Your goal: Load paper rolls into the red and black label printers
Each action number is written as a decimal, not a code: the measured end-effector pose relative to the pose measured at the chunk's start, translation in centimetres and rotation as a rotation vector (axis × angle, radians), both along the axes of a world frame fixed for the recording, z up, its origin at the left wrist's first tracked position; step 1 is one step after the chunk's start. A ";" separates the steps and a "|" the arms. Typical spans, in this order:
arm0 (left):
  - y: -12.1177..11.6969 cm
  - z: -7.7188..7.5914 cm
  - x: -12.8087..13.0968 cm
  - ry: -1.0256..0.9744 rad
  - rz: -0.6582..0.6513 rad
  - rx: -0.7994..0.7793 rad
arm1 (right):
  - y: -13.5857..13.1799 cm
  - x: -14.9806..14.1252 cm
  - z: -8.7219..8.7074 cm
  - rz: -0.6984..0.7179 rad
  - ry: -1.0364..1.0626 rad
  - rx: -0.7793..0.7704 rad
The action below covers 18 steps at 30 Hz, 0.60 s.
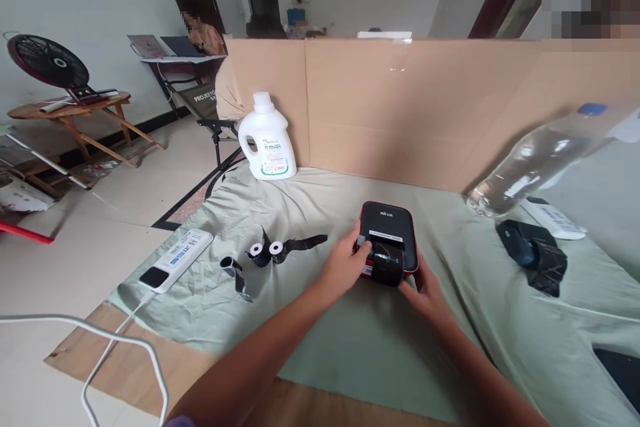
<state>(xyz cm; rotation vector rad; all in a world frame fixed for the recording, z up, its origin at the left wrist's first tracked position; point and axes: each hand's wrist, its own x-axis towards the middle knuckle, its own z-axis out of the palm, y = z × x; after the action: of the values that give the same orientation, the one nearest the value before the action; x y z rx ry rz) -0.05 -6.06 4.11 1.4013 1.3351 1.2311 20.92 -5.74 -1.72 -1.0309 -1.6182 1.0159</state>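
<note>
A black label printer with a red edge [387, 219] is held between my hands, above the green cloth. Shiny black film or ribbon [387, 263] covers its near end. My left hand [345, 260] grips the printer's left side, its thumb at the edge of the film. Around the lower right corner my right hand [423, 283] is closed, its fingers partly hidden under the printer. To the left on the cloth lie two small black rolls with white cores [276, 250] and a loose strip on a dark core [235, 273].
A white power strip [177, 260] with a cable lies left. A white detergent bottle [269, 140] stands before a cardboard panel [370, 107]. At right are a clear bottle [535, 160], a dark device with black film [530, 247] and a white device [555, 219]. A person sits far back.
</note>
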 end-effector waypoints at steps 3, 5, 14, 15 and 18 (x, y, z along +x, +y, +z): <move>1.1 1.8 -2.7 -0.012 0.056 0.067 | 1.4 -2.8 2.7 0.034 -0.011 0.119; 2.4 3.7 -5.4 -0.054 0.116 0.128 | 3.1 -5.8 5.3 0.095 0.006 0.191; 7.4 5.2 -19.9 -0.296 0.515 0.089 | 11.3 -22.9 7.4 0.358 0.058 0.243; 7.6 4.3 -21.1 -0.325 0.558 0.045 | 11.7 -24.4 6.8 0.380 0.054 0.224; 7.9 2.0 -23.6 -0.377 0.634 -0.041 | 12.4 -27.4 5.5 0.430 0.023 0.184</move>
<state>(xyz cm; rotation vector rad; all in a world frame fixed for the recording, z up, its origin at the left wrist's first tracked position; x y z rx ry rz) -23.60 1.86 6.07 0.6675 1.5636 1.7581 -6.45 6.69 3.81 -0.5560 -1.9205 1.1234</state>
